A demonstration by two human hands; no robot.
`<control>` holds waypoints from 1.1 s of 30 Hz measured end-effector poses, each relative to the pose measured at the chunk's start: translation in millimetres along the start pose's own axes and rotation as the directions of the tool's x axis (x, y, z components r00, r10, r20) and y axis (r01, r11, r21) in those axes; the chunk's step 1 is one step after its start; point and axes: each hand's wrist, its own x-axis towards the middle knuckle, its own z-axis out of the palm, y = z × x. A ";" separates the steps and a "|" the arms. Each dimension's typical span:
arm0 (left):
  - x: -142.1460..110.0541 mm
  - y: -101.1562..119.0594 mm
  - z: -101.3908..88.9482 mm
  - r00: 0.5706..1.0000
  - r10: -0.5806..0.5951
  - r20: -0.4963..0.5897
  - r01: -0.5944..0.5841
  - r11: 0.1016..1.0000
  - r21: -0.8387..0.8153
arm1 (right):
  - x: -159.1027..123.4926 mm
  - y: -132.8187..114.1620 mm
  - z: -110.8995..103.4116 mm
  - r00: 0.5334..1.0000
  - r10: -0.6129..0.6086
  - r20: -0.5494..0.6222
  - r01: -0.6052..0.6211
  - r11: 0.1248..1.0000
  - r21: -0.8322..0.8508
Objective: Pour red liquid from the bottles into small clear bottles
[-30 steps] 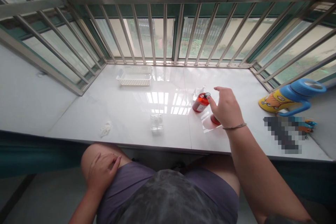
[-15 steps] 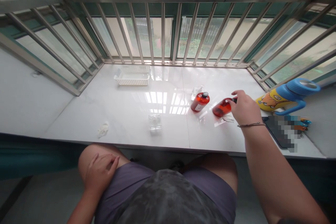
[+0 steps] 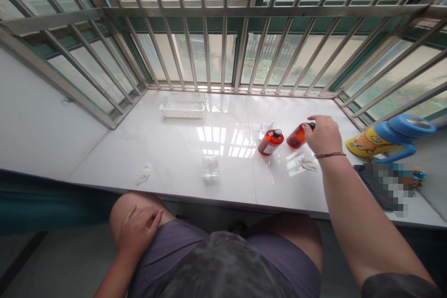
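Note:
At the right of the white sill, my right hand (image 3: pixel 323 134) is closed around the dark cap end of a red bottle (image 3: pixel 297 137), which leans a little toward that hand. Part of the cap is hidden by my fingers. Just left of it a second red bottle (image 3: pixel 270 143) with a black cap and a pale label stands by itself. My left hand (image 3: pixel 139 226) rests on my left thigh, its fingers stretched out and holding nothing. A crumpled whitish piece (image 3: pixel 308 164) lies in front of the gripped bottle.
A white perforated basket (image 3: pixel 184 111) sits at the back left. A clear plastic container (image 3: pixel 211 169) is near the front edge, with a crumpled white piece (image 3: pixel 143 173) farther left. A yellow and blue flask (image 3: pixel 387 136) and a phone (image 3: pixel 379 186) are at right. Metal bars (image 3: pixel 223 56) line the window.
My right hand has moved the red bottle slightly away from me, toward the window, clear of the crumpled piece. The view has shifted a little. My left hand stays on my thigh.

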 end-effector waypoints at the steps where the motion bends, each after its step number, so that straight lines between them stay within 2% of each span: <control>1: 0.1 0.2 -0.1 1.000 0.000 0.006 0.000 1.000 -0.002 | -5.8 -8.7 -0.4 0.999 -0.040 -0.002 0.040 0.998 0.039; 4: 0.2 0.2 0.1 1.000 0.000 0.011 0.000 1.000 -0.003 | -26.1 -39.6 0.4 0.976 -0.201 0.088 0.174 0.952 0.251; 7: 0.0 0.3 -0.2 1.000 -0.008 0.001 0.008 1.000 -0.002 | -43.2 -65.9 6.5 0.942 -0.294 0.162 0.216 0.900 0.379; 11: -0.1 2.1 -4.7 1.000 -0.008 -0.008 0.008 1.000 -0.026 | -57.2 -85.1 11.0 0.970 -0.223 0.092 0.172 0.907 0.385; 15: 4.5 20.2 -9.7 1.000 0.023 0.000 -0.023 0.990 -0.141 | -78.5 -102.8 -2.9 0.961 -0.236 0.142 0.157 0.894 0.420; 18: 15.5 59.6 -11.2 0.999 0.037 -0.040 -0.047 0.956 -0.291 | -108.3 -121.2 -17.6 0.946 -0.266 0.185 0.161 0.881 0.445; 21: 34.3 118.8 -13.4 0.995 0.092 -0.038 -0.099 0.885 -0.456 | -146.0 -141.8 -26.4 0.956 -0.252 0.151 0.153 0.865 0.478; 23: 50.9 161.2 -14.5 0.984 0.173 -0.035 -0.164 0.823 -0.544 | -170.0 -155.1 -27.9 0.965 -0.236 0.113 0.150 0.852 0.501; 25: 70.3 199.9 -13.2 0.971 0.233 -0.049 -0.212 0.755 -0.620 | -189.4 -167.0 -26.7 0.978 -0.191 0.080 0.124 0.848 0.515; 27: 91.3 231.4 -9.0 0.972 0.235 -0.031 -0.187 0.679 -0.710 | -202.8 -176.5 -24.4 0.990 -0.122 0.068 0.067 0.841 0.537; 30: 120.8 262.6 0.4 0.977 0.212 -0.013 -0.133 0.567 -0.813 | -212.2 -184.2 -22.0 0.995 -0.033 0.092 -0.028 0.806 0.591; 33: 139.1 276.9 8.6 0.944 0.317 0.095 -0.069 0.470 -0.880 | -213.1 -183.0 -21.9 0.993 0.003 0.120 -0.077 0.781 0.620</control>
